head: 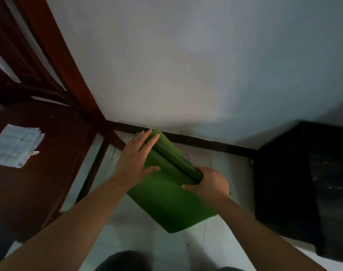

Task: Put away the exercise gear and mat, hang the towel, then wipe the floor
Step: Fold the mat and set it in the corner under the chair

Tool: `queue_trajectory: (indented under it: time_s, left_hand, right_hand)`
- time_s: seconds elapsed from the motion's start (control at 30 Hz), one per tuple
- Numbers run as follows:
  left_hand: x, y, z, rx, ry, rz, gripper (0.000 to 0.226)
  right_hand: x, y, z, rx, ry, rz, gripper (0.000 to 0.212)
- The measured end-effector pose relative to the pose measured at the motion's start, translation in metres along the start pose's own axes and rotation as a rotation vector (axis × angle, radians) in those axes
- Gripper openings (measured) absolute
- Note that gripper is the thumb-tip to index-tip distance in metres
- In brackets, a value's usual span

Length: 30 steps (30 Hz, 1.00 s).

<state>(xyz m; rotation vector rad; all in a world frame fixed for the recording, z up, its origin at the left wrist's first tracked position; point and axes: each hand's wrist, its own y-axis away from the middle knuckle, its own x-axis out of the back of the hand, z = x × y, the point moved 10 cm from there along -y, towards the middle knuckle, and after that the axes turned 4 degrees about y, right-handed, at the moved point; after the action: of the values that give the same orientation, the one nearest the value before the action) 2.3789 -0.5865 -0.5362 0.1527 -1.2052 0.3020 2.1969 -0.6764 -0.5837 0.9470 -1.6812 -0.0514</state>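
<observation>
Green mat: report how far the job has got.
In hand: the green mat, only partly rolled, lies on the floor near the wall. The left hand presses flat on the roll and the right hand grips its end. Left: finishing the roll and stowing it. No towel, other gear or wiping shows here.

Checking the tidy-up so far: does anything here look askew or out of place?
The green mat lies at a slant to the wall, only partly rolled, with the left hand and right hand on its roll. A crumpled white paper sits loose on the wooden table.
</observation>
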Motion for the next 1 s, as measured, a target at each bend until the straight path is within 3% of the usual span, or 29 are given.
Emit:
queue_trajectory:
  time_s: [0.23,0.47,0.83,1.0]
  left_hand:
    - [-0.125,-0.053,-0.008,0.000,0.073,0.209,0.083]
    - [-0.158,-0.085,0.009,-0.134,-0.074,0.279,0.078]
    - [-0.048,-0.046,0.021,-0.135,-0.142,0.199,0.073]
    - [-0.099,-0.048,0.018,-0.141,-0.125,0.172,0.073]
  right_hand:
    - [-0.010,-0.083,0.079,0.023,0.075,0.234,0.064]
    - [-0.009,-0.111,0.124,0.023,-0.059,0.329,0.061]
    - [0.015,-0.043,0.067,0.055,-0.267,0.190,0.064]
    - [-0.040,-0.072,0.106,-0.032,-0.446,0.101,0.055]
